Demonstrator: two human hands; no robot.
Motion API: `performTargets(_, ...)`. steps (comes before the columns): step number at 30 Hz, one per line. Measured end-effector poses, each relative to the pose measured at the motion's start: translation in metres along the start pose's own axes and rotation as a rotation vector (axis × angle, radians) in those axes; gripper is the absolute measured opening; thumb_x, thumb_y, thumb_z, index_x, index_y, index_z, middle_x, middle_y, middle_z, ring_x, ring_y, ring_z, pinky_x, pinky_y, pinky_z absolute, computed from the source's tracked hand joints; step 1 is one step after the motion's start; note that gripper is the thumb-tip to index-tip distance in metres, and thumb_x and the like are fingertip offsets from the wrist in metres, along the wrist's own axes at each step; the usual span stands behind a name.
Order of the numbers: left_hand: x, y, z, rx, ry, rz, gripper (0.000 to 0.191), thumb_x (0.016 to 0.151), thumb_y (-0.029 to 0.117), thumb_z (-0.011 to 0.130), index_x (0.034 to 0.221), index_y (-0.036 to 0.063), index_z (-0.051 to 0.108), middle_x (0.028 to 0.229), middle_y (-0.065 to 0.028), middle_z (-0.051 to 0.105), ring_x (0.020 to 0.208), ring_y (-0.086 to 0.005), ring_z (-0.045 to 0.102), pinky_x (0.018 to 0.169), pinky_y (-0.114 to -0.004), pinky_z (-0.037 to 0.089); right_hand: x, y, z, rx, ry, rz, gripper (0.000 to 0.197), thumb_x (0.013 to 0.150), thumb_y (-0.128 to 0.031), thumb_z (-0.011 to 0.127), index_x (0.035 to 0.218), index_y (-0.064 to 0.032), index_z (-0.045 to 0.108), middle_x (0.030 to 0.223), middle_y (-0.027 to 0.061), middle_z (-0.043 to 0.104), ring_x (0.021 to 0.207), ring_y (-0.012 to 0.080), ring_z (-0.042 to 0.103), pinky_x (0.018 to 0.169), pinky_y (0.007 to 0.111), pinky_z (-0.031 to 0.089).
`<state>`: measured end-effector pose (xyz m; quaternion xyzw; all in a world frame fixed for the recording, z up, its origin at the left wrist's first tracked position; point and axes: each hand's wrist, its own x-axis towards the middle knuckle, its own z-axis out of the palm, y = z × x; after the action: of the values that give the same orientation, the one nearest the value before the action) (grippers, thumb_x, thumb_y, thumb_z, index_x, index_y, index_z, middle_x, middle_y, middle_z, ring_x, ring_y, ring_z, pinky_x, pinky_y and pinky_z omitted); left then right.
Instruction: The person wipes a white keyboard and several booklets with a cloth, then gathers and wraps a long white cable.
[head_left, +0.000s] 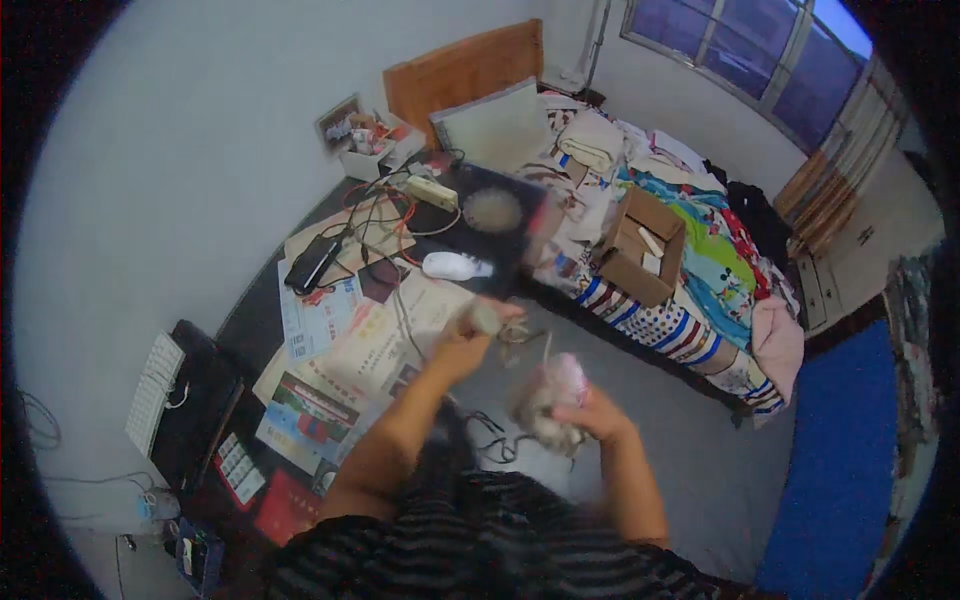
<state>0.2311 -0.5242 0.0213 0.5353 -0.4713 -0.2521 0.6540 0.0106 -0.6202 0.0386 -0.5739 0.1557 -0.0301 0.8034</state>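
My left hand (466, 346) is raised over the right edge of the desk, closed around a small pale object (486, 319), blurred by motion. Beside its fingers, a tangled brownish thing (516, 331) hangs; whether the hand holds it is unclear. My right hand (596, 415) grips a transparent plastic bag (553, 409) with pinkish film and pale, cord-like contents, held over the floor. Left of my hands, papers and certificates (382, 337) cover part of the dark desk. A white bottle (452, 265) lies on its side there, near a black power adapter (313, 262) and tangled cables.
A power strip (433, 193) and a white box of small items (375, 154) stand towards the desk's far end. An open cardboard box (641, 251) sits on the bed among bedding and clothes. A white keyboard (155, 394) rests at the left, and dark cables (499, 442) lie below my hands.
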Motion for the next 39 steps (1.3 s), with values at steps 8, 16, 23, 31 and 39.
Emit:
performTargets(8,0.002,0.024,-0.039,-0.904,0.203,-0.256,0.030,0.090,0.034,0.047,0.083,0.0069,0.056,0.084,-0.0035,0.061,0.083,-0.0178,0.058,0.074,-0.033,0.048,-0.005,0.004,-0.057,0.113,0.648,-0.232,0.047,0.075,-0.027,0.067,0.112,-0.0037,0.048,0.096,0.0050,0.057,0.086,0.0160,0.055,0.077,0.031,0.045)
performTargets(16,0.007,0.032,-0.052,-1.211,0.293,-0.224,0.039,0.089,0.042,0.043,0.105,0.0084,0.054,0.077,-0.0036,0.058,0.070,-0.0172,0.055,0.058,-0.028,0.043,0.000,0.048,-0.077,-0.533,1.000,-0.232,0.035,0.083,-0.033,0.059,0.096,-0.0006,0.059,0.087,0.0048,0.060,0.076,0.0134,0.053,0.068,0.028,0.043)
performTargets(23,0.000,0.024,-0.003,-0.497,-0.105,-0.394,0.050,0.092,0.042,0.034,0.111,-0.0005,0.053,0.080,-0.0091,0.058,0.078,-0.0196,0.060,0.063,-0.029,0.048,0.011,-0.002,-0.041,-0.247,0.995,-0.478,0.031,0.083,-0.023,0.060,0.099,0.0029,0.057,0.089,0.0070,0.060,0.080,0.0145,0.055,0.075,0.026,0.043)
performTargets(31,-0.003,0.034,0.045,0.308,-0.543,-0.477,0.030,0.089,0.022,0.049,0.105,-0.0023,0.057,0.088,-0.0122,0.061,0.079,-0.0149,0.059,0.067,-0.029,0.048,0.025,-0.044,0.027,-0.717,0.686,-0.404,0.045,0.067,-0.020,0.075,0.103,0.0001,0.057,0.095,0.0083,0.062,0.086,0.0146,0.057,0.076,0.029,0.046)
performTargets(39,-0.003,0.046,-0.044,-0.148,-0.163,-0.520,0.034,0.087,0.033,0.051,0.096,0.0011,0.057,0.068,-0.0080,0.060,0.050,-0.0082,0.050,0.046,-0.020,0.039,-0.008,-0.035,-0.052,0.318,0.830,-0.638,0.037,0.081,-0.022,0.061,0.110,-0.0024,0.049,0.105,0.0086,0.056,0.094,0.0210,0.056,0.080,0.035,0.047)
